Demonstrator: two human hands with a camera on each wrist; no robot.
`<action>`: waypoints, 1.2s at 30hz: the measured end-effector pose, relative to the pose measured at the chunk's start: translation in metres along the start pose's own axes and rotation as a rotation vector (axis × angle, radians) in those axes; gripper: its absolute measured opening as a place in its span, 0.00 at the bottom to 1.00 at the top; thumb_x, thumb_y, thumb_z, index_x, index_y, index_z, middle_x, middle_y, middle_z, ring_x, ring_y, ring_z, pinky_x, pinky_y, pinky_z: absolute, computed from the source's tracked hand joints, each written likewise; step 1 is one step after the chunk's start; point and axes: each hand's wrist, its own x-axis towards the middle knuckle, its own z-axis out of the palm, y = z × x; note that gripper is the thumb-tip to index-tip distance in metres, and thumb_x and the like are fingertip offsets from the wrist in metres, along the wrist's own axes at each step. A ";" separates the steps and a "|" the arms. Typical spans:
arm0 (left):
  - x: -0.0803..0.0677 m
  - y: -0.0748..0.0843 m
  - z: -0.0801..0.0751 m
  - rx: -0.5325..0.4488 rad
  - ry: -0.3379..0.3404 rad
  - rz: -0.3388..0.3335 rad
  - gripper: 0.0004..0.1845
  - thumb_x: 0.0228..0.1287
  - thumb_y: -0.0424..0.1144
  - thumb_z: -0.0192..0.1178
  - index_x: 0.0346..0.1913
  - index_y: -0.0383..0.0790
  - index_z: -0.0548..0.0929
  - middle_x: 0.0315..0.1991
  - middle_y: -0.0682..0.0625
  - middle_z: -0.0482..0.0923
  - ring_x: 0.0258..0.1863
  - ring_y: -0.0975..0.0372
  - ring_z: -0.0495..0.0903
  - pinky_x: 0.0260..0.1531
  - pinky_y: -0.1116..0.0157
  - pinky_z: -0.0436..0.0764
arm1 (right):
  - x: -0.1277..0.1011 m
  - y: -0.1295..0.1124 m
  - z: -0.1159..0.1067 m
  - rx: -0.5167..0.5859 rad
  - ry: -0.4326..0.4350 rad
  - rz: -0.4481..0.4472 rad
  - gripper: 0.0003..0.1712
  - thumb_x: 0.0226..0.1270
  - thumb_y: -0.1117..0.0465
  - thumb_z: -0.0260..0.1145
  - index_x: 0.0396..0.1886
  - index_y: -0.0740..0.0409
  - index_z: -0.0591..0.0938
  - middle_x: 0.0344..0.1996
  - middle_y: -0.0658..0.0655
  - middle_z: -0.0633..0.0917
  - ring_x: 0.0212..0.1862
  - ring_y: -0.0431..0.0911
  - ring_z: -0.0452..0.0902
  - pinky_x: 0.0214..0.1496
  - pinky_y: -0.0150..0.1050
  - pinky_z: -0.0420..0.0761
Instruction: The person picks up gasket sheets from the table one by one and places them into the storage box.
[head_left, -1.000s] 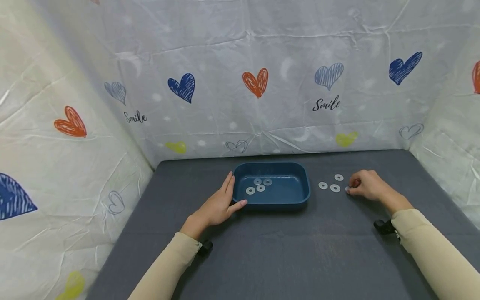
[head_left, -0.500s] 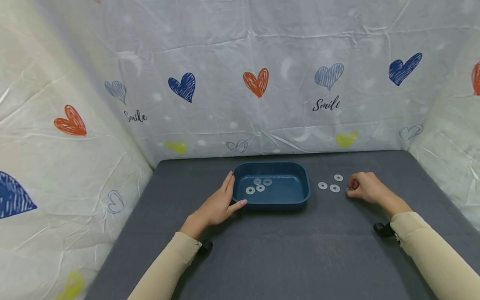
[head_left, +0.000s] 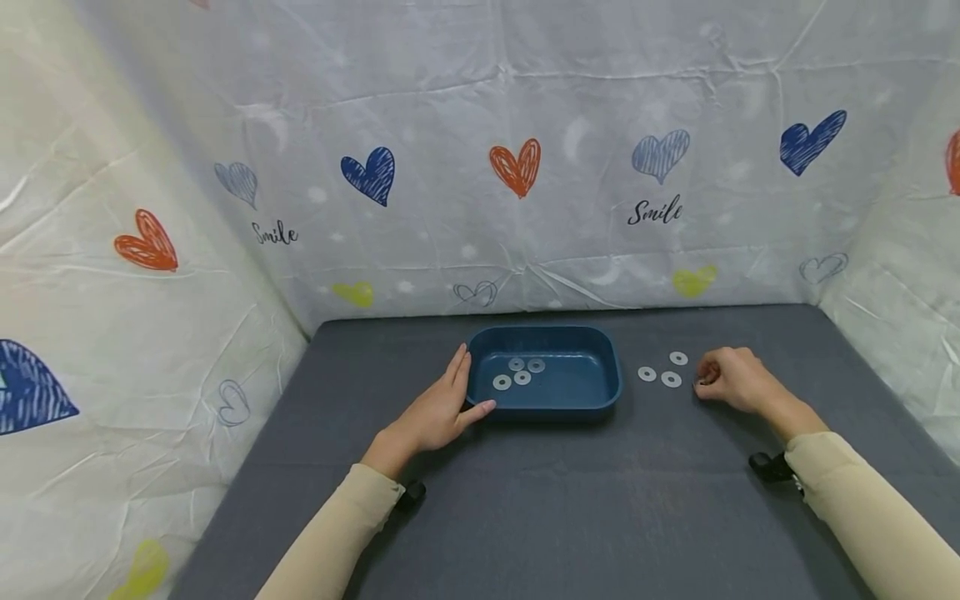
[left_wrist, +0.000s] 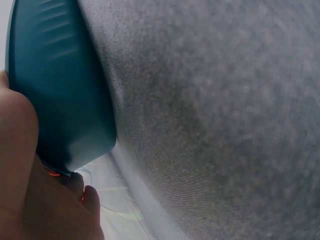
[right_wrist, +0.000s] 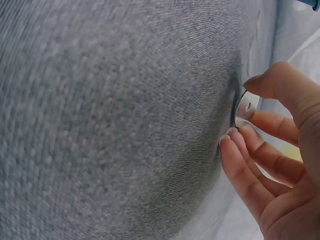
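Observation:
At the left end of a blue rectangular tray (head_left: 544, 412) my left hand (head_left: 423, 417) rests with straight fingers along the side wall and the thumb at the front rim. In the left wrist view, that hand lies against the tray's outer wall (left_wrist: 65, 95). Several flat metal washers (head_left: 502, 382) lie inside the tray, toward its left half. Right of the tray, my right hand (head_left: 738, 382) is low over the table. In the right wrist view, thumb and fingers pinch a washer (right_wrist: 246, 107), tilted up on its edge close to the cloth.
Three loose washers (head_left: 671, 379) lie between the tray and my right hand. The dark grey table (head_left: 555, 508) runs back to a white curtain (head_left: 420, 108) printed with hearts, which also hangs at both sides.
My right hand stays in nearly the same spot, and the washer between its fingers has turned so that it hardly shows in the head view. The left hand and tray keep their place.

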 end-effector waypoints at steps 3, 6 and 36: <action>0.000 0.001 0.000 0.000 -0.002 0.001 0.55 0.74 0.71 0.46 0.82 0.32 0.39 0.84 0.42 0.28 0.81 0.48 0.46 0.75 0.48 0.57 | 0.000 -0.001 -0.001 0.006 0.005 0.017 0.08 0.60 0.63 0.74 0.35 0.64 0.88 0.28 0.53 0.86 0.32 0.48 0.81 0.38 0.52 0.81; 0.000 0.001 0.000 0.001 -0.002 0.000 0.55 0.74 0.70 0.46 0.82 0.32 0.38 0.84 0.41 0.28 0.81 0.48 0.45 0.76 0.48 0.57 | 0.001 -0.002 -0.003 0.013 0.013 0.007 0.09 0.60 0.63 0.74 0.36 0.66 0.88 0.31 0.56 0.87 0.34 0.50 0.82 0.38 0.52 0.82; 0.000 0.000 0.000 0.004 -0.001 -0.002 0.56 0.73 0.72 0.45 0.82 0.33 0.39 0.84 0.43 0.28 0.81 0.48 0.46 0.76 0.48 0.56 | -0.007 -0.040 -0.013 0.095 0.133 -0.182 0.09 0.61 0.68 0.75 0.40 0.66 0.87 0.34 0.56 0.85 0.32 0.43 0.80 0.34 0.41 0.82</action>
